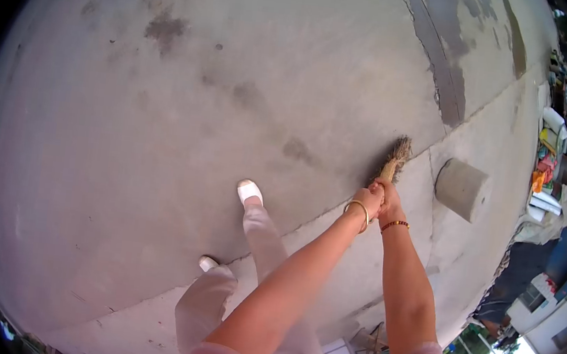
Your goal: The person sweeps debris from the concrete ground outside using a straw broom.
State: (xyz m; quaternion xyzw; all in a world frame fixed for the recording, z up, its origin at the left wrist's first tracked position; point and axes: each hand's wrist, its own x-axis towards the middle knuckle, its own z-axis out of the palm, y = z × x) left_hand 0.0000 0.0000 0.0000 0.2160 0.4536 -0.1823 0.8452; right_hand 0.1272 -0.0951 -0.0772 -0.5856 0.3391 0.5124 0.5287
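A short straw broom [394, 162] with frayed brown bristles is held out over the concrete floor. My left hand [366, 201], with a gold bangle at the wrist, is closed around its handle. Pressed against it, my right hand [389, 199], with a red beaded bracelet, also grips the handle. Both hands overlap, so much of the handle is hidden. The bristle end points away from me; I cannot tell whether it touches the floor.
Close to the broom's right stands a concrete block [460, 190]. My white shoes [249, 191] are on the concrete floor [162, 143], which has cracks and a dark wet streak [446, 76]. A heap of clutter [547, 163] lines the right edge, near a white building [551, 323].
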